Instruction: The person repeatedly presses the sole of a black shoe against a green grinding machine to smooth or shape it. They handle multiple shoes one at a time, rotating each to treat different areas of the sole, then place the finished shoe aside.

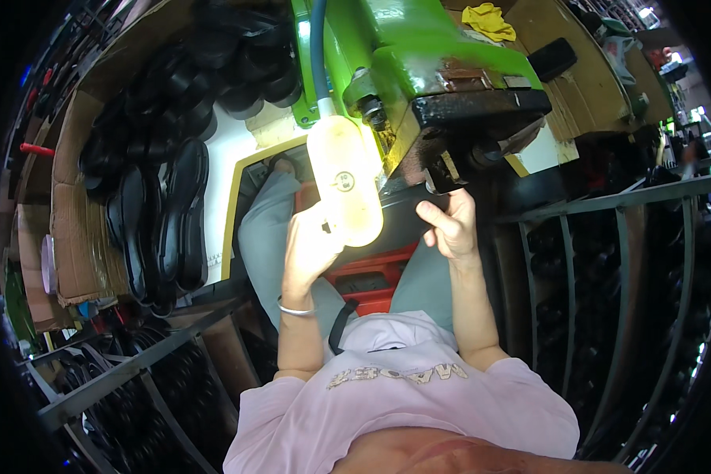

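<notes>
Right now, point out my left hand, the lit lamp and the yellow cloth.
left hand [308, 251]: head view, back of the hand.
lit lamp [344, 180]: head view, middle of its glowing cover.
yellow cloth [488, 20]: head view, centre of the crumpled cloth.

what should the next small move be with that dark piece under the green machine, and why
Probably a small nudge of the dark sole-like piece further under the black head of the green machine. The right hand grips its edge just below the head, while the left hand supports its other side behind the glowing lamp. Exact alignment is hidden by glare.
</notes>
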### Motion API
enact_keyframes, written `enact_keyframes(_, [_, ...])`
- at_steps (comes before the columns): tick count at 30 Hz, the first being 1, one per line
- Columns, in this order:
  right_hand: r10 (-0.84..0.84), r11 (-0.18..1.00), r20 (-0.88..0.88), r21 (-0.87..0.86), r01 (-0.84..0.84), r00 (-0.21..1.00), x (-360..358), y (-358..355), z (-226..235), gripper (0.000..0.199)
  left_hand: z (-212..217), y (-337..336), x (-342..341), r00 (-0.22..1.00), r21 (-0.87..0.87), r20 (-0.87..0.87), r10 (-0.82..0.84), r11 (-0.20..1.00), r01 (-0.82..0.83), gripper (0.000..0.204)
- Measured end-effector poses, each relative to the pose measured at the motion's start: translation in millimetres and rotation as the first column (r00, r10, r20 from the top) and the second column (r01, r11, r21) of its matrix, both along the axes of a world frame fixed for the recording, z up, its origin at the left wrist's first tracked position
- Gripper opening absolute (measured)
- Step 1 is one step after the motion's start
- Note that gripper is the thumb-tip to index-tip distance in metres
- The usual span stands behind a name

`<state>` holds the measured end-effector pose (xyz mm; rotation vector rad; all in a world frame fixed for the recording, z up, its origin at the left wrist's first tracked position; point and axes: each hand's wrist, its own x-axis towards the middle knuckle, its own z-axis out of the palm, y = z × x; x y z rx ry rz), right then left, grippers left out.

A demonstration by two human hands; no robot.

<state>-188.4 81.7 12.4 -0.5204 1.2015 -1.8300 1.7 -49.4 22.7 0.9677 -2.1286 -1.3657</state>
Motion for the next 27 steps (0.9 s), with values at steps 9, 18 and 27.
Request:
enact_keyframes(9, [0.013, 0.996, -0.205, 0.091, 0.006, 0.979, 11.2, -0.8, 6.9, 0.028, -41.7, 11.4, 13.4, 0.984, 0.17, -0.167, 0.068, 0.985, -0.039, 0.023])
enact_keyframes(18, [0.078, 0.993, -0.393, 0.108, -0.038, 0.916, 28.0, -14.4, -3.0, 0.028, -23.6, 22.0, 5.5, 0.959, 0.049, -0.283, 0.022, 0.999, -0.008, 0.022])
enact_keyframes(27, [-0.081, 0.997, -0.071, -0.018, 0.08, 0.994, 11.6, 10.5, -12.8, 0.026, -12.0, 24.2, -36.2, 0.95, -0.084, -0.312, 0.022, 0.995, -0.051, 0.02])
